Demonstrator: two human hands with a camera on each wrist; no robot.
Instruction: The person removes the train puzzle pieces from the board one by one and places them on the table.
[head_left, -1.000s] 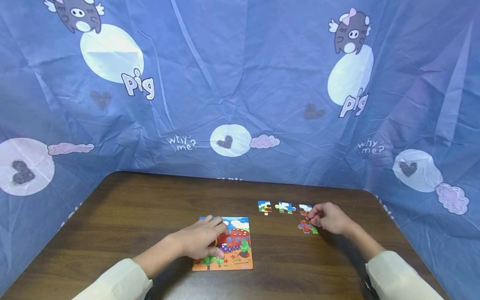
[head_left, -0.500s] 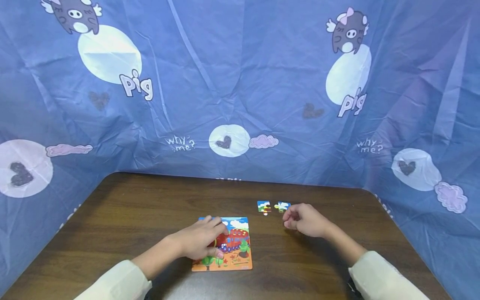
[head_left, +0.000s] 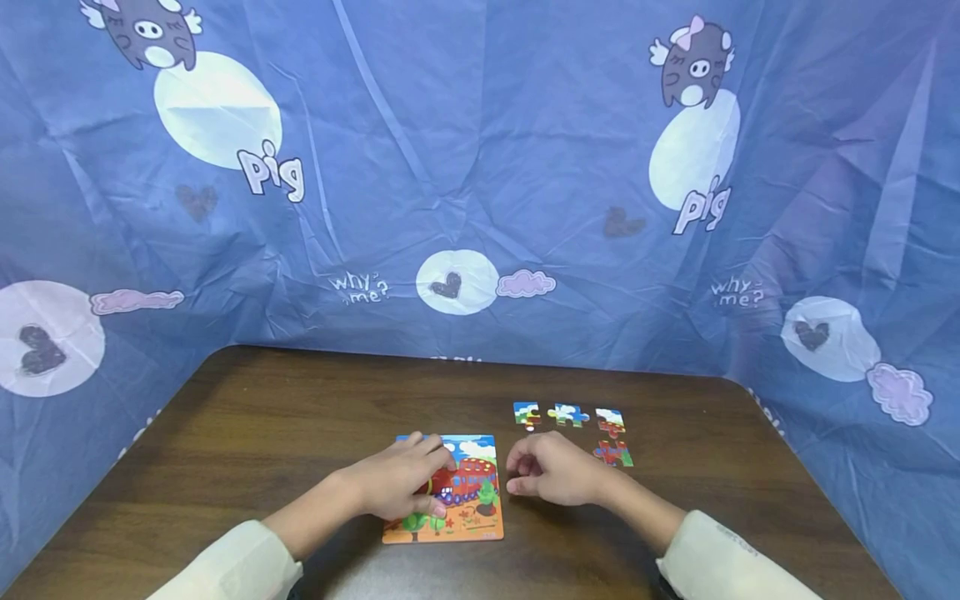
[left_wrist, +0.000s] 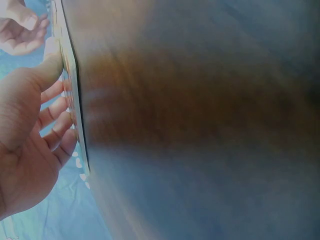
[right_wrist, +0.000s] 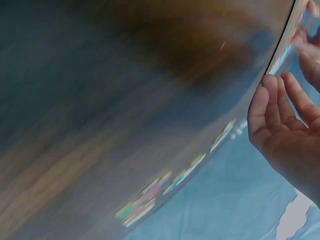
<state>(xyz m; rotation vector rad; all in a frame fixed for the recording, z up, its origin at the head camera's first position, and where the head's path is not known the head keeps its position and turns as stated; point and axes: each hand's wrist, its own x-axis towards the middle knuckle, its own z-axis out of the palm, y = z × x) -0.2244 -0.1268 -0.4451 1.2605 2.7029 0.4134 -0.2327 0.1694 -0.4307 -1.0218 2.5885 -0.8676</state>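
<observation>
A square jigsaw puzzle (head_left: 480, 521) with a red vehicle, green trees and orange ground lies on the table. My left hand (head_left: 401, 479) rests on its left part with relaxed fingers and covers some of the picture. In the left wrist view the fingers of the left hand (left_wrist: 30, 120) lie along the thin puzzle. My right hand (head_left: 558, 471) is just off the puzzle's right edge, its fingers loosely bent, thumb apart, nothing visible between them. The right wrist view shows the same right hand (right_wrist: 285, 120) near that edge.
Several loose puzzle pieces lie behind and right of the right hand: a corner piece (head_left: 527, 412), a cloud piece (head_left: 567, 415), a white-and-red piece (head_left: 611, 419) and a red-and-green one (head_left: 618, 454). A blue patterned cloth (head_left: 480, 200) hangs behind the brown table (head_left: 337, 383).
My right hand has moved left and closer, from the right-hand loose pieces past the cloud piece to the puzzle's right edge. The loose pieces and my left hand have stayed in place.
</observation>
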